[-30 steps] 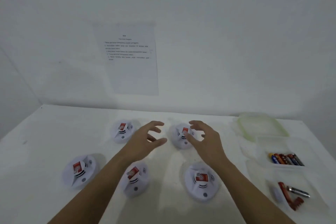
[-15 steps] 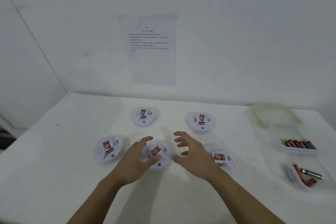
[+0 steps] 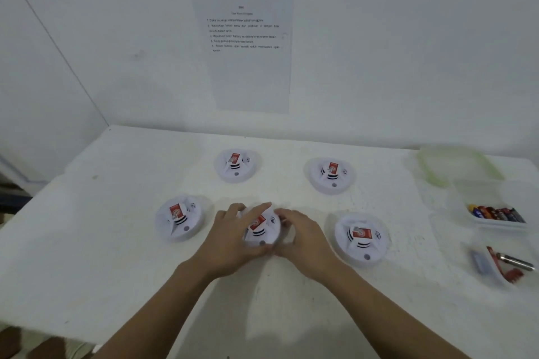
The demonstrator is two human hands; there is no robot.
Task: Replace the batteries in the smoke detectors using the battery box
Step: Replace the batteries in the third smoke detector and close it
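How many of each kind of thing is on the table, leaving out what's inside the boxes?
Smoke detectors: 5
Clear boxes: 2
Green-tinted lid: 1
Total: 8

soft, cool light falls evenly, so the white wall [image 3: 408, 38] and white table [image 3: 87, 242] nearly merge. my forearms [image 3: 163, 309] cast a faint grey shadow on the table. my left hand [image 3: 230, 242] and right hand [image 3: 306, 239] look slightly smeared around the smoke detector [image 3: 262, 227] they hold. the battery box [image 3: 481, 195] at the right edge blurs most. the wide lens tilts the wall corner [image 3: 58, 48]. print on the wall sheet [image 3: 248, 81] is mostly too soft to read.
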